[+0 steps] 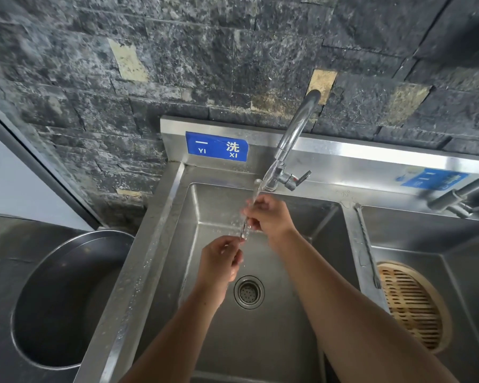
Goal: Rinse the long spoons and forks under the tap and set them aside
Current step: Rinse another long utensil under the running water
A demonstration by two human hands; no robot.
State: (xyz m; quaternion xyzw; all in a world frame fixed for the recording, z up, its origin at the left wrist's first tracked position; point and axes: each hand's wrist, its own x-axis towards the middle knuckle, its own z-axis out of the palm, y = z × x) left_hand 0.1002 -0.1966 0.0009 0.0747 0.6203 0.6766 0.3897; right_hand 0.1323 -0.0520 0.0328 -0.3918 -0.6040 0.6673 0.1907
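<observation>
Fingers [248, 225] of both hands pinch thin twisted-metal utensil [244, 229], blurred under tap [293, 139] stream.

We see open basin floor around the drain [249, 292]; the tap [289, 139] arches overhead, and a long fork [367, 244] lies along the right divider.

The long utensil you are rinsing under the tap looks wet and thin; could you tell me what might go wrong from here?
1. The long utensil is pinched only by wet fingertips of the left hand and right hand, so it could slip toward the drain.
2. The fork on the narrow divider between the basins could get knocked off.
</observation>
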